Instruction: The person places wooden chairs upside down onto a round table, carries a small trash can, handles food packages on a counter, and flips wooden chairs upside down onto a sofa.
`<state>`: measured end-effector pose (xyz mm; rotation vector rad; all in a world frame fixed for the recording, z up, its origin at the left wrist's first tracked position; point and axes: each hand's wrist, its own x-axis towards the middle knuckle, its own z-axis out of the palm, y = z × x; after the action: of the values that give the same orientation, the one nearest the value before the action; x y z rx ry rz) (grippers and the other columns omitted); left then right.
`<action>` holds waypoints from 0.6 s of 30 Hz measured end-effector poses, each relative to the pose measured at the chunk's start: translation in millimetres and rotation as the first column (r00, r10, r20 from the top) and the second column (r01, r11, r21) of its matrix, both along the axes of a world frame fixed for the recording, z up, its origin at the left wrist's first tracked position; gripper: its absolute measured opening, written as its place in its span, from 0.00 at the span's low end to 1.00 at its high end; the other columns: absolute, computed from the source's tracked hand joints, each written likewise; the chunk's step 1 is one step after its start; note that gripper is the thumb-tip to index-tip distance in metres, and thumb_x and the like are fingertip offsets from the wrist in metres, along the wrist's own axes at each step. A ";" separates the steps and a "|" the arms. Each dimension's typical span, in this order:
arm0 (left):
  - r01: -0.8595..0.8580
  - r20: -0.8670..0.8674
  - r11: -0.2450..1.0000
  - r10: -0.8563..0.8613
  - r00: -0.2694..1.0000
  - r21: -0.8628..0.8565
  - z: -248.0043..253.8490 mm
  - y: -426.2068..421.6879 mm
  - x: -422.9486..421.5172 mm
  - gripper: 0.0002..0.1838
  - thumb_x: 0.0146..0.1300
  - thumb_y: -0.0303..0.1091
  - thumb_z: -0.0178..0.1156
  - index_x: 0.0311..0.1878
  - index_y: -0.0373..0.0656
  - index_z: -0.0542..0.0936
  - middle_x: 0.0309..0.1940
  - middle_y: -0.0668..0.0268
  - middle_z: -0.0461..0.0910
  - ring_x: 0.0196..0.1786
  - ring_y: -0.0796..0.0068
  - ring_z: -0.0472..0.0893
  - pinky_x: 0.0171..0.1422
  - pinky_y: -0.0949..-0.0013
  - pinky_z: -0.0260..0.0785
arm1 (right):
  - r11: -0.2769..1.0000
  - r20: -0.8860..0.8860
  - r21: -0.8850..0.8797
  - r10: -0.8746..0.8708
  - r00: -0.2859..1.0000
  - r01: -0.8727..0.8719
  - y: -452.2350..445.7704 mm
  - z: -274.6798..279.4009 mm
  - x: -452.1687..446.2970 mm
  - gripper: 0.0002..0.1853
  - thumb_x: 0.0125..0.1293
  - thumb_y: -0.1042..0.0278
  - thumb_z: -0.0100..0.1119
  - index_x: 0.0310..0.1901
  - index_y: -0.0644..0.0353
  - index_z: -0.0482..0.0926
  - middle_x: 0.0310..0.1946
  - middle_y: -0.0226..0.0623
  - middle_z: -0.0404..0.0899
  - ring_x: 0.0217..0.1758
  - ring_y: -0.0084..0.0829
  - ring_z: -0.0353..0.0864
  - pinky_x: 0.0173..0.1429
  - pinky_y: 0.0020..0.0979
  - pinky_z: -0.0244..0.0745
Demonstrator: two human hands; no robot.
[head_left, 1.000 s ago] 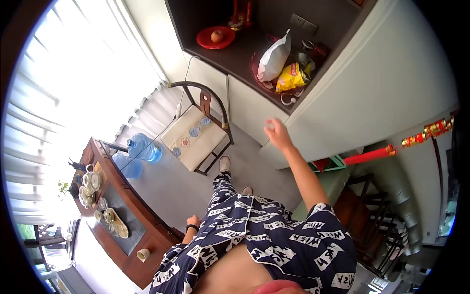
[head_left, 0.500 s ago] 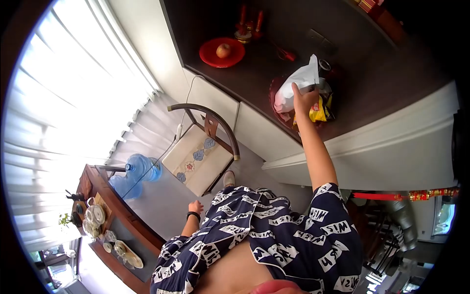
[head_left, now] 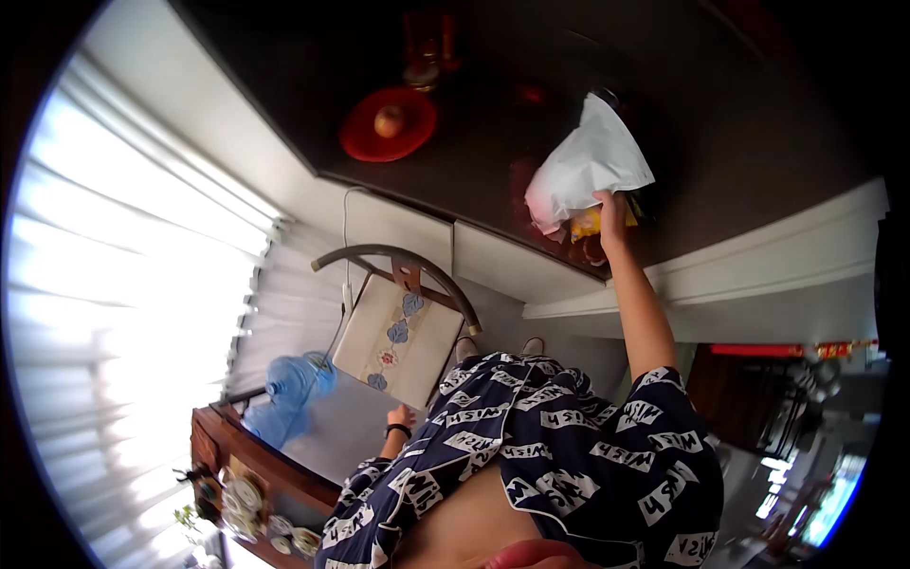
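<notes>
My right hand (head_left: 611, 213) is closed on the edge of a white plastic bag (head_left: 592, 156), whose lower left end looks pinkish. The bag is spread over a dark red basket or bowl (head_left: 521, 180) on the dark countertop and hides most of it. Just beneath the bag, near my fingers, a yellow packet (head_left: 588, 224) shows. My left hand (head_left: 402, 415), with a dark band at its wrist, hangs low by my side. Its fingers look curled, with nothing seen in them.
On the dark counter (head_left: 474, 180) a red plate (head_left: 365, 142) bears an apple (head_left: 389, 120). Below stands a chair (head_left: 379, 351) with a cushioned seat. Blue water bottles (head_left: 294, 389) stand beside a wooden table (head_left: 213, 446) holding several dishes. White curtains (head_left: 142, 332) hang at left.
My right hand has shifted its hold and drawn the white bag wider, so it now covers more of the basket and the yellow packet. The whole view has tilted a little.
</notes>
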<state>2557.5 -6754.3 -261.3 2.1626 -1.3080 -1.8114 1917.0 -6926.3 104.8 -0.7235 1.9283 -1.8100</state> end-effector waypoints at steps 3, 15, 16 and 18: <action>0.158 -0.103 0.986 -0.162 0.981 -0.048 -13.4 -17.2 -10.3 0.15 0.59 0.39 0.47 0.38 0.37 0.75 0.26 0.56 0.80 0.20 0.62 0.77 0.21 0.63 0.63 | 0.997 0.181 0.043 -0.078 0.980 0.071 11.3 -15.0 -16.9 0.15 0.50 0.67 0.58 0.40 0.62 0.73 0.39 0.33 0.73 0.41 0.27 0.73 0.45 0.28 0.70; -0.323 -0.229 0.852 0.440 0.868 0.412 -11.3 -111.9 -32.9 0.13 0.58 0.35 0.48 0.41 0.38 0.73 0.23 0.55 0.76 0.18 0.63 0.73 0.19 0.64 0.57 | 0.994 0.139 0.091 -0.075 0.987 0.063 15.7 -6.4 -11.1 0.11 0.51 0.64 0.57 0.34 0.61 0.75 0.33 0.30 0.73 0.37 0.26 0.72 0.43 0.28 0.68; -0.237 -0.267 0.917 0.328 0.906 0.321 -13.6 -108.5 -28.8 0.13 0.58 0.36 0.47 0.41 0.38 0.73 0.23 0.55 0.75 0.18 0.62 0.73 0.19 0.64 0.57 | 0.994 0.125 0.087 -0.074 0.989 0.063 16.4 -5.2 -9.8 0.11 0.51 0.64 0.57 0.34 0.61 0.75 0.33 0.30 0.73 0.36 0.26 0.72 0.42 0.28 0.68; -0.055 -0.309 0.990 0.093 0.947 0.127 -25.8 -100.0 -18.6 0.14 0.60 0.37 0.46 0.41 0.37 0.73 0.23 0.55 0.75 0.20 0.60 0.73 0.19 0.64 0.57 | 1.000 0.062 0.004 -0.012 0.998 0.012 12.7 -1.1 0.3 0.12 0.52 0.64 0.57 0.34 0.63 0.75 0.32 0.31 0.73 0.34 0.26 0.72 0.41 0.29 0.68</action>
<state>2538.9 -6854.3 -287.1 1.8392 -1.0616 -2.1383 1917.2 -6913.6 103.7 -0.6483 1.8995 -1.8147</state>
